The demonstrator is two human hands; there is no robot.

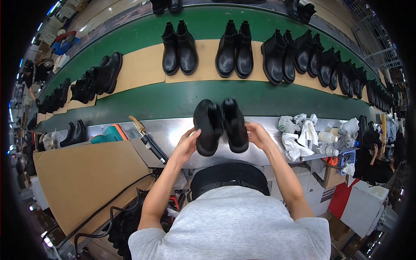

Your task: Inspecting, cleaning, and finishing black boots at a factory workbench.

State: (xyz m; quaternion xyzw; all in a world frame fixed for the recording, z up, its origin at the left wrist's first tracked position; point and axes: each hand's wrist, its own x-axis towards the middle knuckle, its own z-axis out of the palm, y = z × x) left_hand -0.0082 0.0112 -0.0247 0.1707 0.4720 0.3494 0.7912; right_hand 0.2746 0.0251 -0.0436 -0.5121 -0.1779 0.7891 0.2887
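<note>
Two black ankle boots are held side by side over the metal edge of the bench, slightly blurred by motion. My left hand (188, 144) grips the left boot (208, 138) along its outer side, thumb showing on the near part. Around the outer side of the right boot (237, 134), my right hand (258, 134) is closed, its fingertips partly hidden. Straight beyond them, a pair of black boots (234, 54) stands upright on tan cardboard (203, 67).
Several more black boots line the green conveyor (143, 102) on both sides. At left are a teal and orange tool (108, 133), a brush (138, 125) and a large cardboard sheet (89, 182). White cloths (299, 141) and plastic bottles (328, 138) lie at right, near another person (377, 167).
</note>
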